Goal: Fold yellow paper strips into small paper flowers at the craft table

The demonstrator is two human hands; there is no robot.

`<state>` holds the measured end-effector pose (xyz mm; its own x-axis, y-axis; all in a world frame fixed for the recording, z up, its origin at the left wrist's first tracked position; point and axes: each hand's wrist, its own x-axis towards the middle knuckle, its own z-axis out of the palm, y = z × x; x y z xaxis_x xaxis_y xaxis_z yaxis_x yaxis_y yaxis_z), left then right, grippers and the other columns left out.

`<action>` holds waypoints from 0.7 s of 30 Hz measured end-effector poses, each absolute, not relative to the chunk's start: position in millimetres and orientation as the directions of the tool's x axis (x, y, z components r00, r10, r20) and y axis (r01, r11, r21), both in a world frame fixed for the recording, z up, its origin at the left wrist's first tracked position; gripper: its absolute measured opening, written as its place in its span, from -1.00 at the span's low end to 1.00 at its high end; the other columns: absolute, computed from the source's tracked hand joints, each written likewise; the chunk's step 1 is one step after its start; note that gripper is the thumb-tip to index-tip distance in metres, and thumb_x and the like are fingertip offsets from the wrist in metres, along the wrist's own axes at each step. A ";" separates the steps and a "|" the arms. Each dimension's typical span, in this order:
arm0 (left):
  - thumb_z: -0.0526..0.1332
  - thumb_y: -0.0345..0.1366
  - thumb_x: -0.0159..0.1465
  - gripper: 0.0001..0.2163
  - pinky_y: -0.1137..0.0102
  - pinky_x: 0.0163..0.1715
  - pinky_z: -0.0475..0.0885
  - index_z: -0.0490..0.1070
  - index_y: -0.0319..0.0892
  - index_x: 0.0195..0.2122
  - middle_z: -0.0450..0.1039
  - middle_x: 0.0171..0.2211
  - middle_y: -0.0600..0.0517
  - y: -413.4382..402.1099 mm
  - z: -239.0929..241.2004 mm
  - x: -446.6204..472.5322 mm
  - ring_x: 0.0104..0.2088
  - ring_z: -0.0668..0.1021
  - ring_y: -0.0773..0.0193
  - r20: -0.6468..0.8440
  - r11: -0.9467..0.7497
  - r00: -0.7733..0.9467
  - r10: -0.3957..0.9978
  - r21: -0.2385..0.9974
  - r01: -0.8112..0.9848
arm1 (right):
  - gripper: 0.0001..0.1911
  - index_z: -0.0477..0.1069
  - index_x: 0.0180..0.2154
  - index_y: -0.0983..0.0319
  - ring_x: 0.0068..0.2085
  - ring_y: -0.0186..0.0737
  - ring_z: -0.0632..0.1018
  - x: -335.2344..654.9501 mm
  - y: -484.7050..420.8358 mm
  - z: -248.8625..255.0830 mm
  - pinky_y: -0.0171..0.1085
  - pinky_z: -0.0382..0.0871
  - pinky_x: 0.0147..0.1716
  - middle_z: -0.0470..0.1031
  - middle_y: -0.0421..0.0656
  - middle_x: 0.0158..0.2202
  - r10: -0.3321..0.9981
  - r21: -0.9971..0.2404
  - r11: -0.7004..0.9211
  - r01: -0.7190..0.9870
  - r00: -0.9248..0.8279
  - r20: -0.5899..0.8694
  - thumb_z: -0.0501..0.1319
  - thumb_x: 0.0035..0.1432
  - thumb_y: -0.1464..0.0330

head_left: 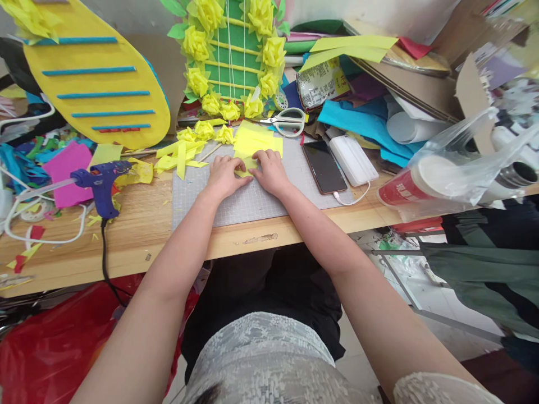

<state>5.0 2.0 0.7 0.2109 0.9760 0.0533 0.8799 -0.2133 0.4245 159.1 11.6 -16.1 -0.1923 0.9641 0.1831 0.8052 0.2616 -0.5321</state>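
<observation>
My left hand [224, 176] and my right hand [270, 173] meet over a grey cutting mat [244, 206]. Between them is a small piece of yellow crepe paper [239, 180], its edge pinched by the thumbs and fingers of both hands; the fingers hide part of it. Just beyond lie yellow paper squares [256, 140]. Yellow paper strips [181, 157] and a thin wooden stick [210, 152] are left of my left hand, with several finished yellow paper roses [204, 131] behind them. White-handled scissors [288, 122] rest past the squares.
A phone [324, 166] is cabled to a white power bank [353, 161] at right, near a bagged red cup [400, 188]. A blue glue gun [101, 185] stands at left. Behind are a green board with yellow roses [231, 59] and a yellow oval board [101, 84].
</observation>
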 end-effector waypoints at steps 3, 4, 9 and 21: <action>0.30 -0.10 0.09 -0.78 0.13 0.02 0.25 0.43 -0.08 -0.31 0.44 -0.18 -0.04 1.6 1.0 5.3 -0.01 0.36 -0.01 0.053 -0.209 0.206 0.977 0.421 0.883 | -0.74 0.36 -0.11 0.27 -0.04 0.02 0.32 160.9 15.4 -17.7 -0.02 0.22 0.02 0.39 0.04 -0.09 0.968 -0.534 0.240 0.810 -0.159 0.194 0.18 0.12 0.39; 0.30 -0.10 0.08 -0.78 0.13 0.02 0.25 0.42 -0.08 -0.32 0.43 -0.18 -0.04 1.5 0.9 5.3 -0.01 0.36 -0.01 0.056 -0.210 0.206 0.977 0.422 0.882 | -0.75 0.36 -0.12 0.26 -0.05 0.01 0.32 161.5 17.1 -18.5 -0.02 0.22 0.01 0.40 0.04 -0.10 0.968 -0.537 0.235 0.810 -0.149 0.200 0.18 0.12 0.39; 0.31 -0.10 0.09 -0.78 0.13 0.04 0.23 0.42 -0.07 -0.31 0.43 -0.16 -0.04 0.6 0.7 5.0 -0.01 0.36 -0.01 0.060 -0.209 0.204 0.977 0.436 0.875 | -0.79 0.36 -0.14 0.25 -0.09 -0.02 0.33 163.3 20.3 -20.0 -0.05 0.24 -0.02 0.41 0.00 -0.16 0.966 -0.546 0.235 0.804 -0.131 0.222 0.16 0.15 0.38; 0.27 -0.07 0.12 -0.77 0.12 0.06 0.23 0.44 -0.10 -0.30 0.42 -0.15 -0.07 -0.9 -2.4 4.2 0.01 0.36 0.00 0.073 -0.213 0.203 0.977 0.473 0.855 | -0.88 0.39 -0.32 0.22 -0.07 -0.01 0.32 160.6 14.0 -16.1 -0.07 0.28 -0.08 0.40 -0.02 -0.17 0.962 -0.518 0.266 0.813 -0.188 0.200 0.25 0.11 0.31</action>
<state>4.2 -0.9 -2.4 0.2029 0.9765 0.0726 0.8549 -0.2128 0.4732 160.6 14.0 -16.1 -0.1875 0.9617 0.2001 0.8127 0.2663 -0.5182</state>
